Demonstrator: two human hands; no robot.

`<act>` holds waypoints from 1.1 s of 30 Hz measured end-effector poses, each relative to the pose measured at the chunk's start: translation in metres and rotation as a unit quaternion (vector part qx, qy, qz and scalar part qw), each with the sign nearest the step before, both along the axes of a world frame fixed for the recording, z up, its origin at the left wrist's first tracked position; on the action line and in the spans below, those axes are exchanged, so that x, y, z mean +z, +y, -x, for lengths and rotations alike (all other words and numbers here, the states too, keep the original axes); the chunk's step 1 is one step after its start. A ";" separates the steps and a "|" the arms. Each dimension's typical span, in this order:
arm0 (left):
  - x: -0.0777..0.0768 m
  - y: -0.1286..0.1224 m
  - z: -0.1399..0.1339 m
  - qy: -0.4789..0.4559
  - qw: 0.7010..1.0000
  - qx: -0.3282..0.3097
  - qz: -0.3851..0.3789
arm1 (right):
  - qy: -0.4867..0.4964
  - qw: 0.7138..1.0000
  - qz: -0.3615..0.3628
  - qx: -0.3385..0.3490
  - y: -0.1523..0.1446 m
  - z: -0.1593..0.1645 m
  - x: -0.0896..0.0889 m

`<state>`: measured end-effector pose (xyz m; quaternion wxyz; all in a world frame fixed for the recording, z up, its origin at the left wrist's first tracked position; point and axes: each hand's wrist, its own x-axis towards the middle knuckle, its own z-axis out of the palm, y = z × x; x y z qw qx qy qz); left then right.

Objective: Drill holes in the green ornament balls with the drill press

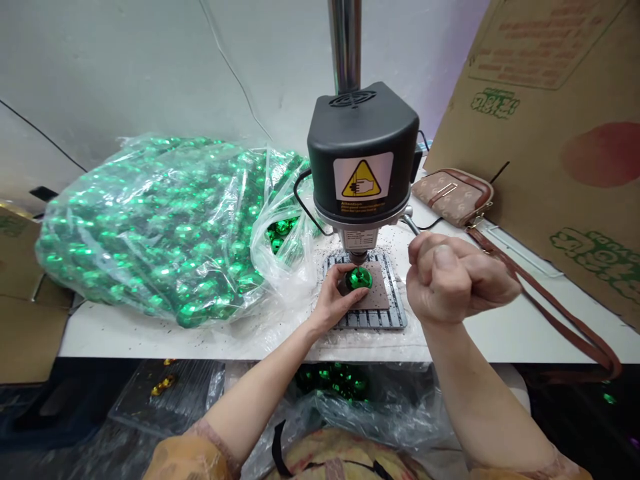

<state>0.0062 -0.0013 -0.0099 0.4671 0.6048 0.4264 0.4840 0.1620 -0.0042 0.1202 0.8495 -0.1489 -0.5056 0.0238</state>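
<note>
My left hand (336, 293) grips a shiny green mirrored ball (360, 279), thumb and fingers on either side of it. The ball sits on a brownish square pad (377, 293) over the slotted grey base plate (370, 321) of a small drill press (363, 150). Right above it is the chuck (358, 257), its tip at the top of the ball. Wrapped in a fist, my right hand (453, 277) holds the press's feed lever (413, 223) at the right of the black head. The lever's outer end is hidden in the fist.
A large clear bag (155, 233) full of green balls fills the left of the table. More green balls (333, 379) lie in plastic below the table edge. At right are a brown patterned purse (453, 193) with a strap and a big cardboard box (560, 147). Dark shavings surround the base.
</note>
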 end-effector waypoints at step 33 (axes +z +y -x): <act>0.064 0.115 0.135 0.441 0.880 0.144 -0.101 | 0.042 0.990 0.134 0.003 0.003 0.000 0.056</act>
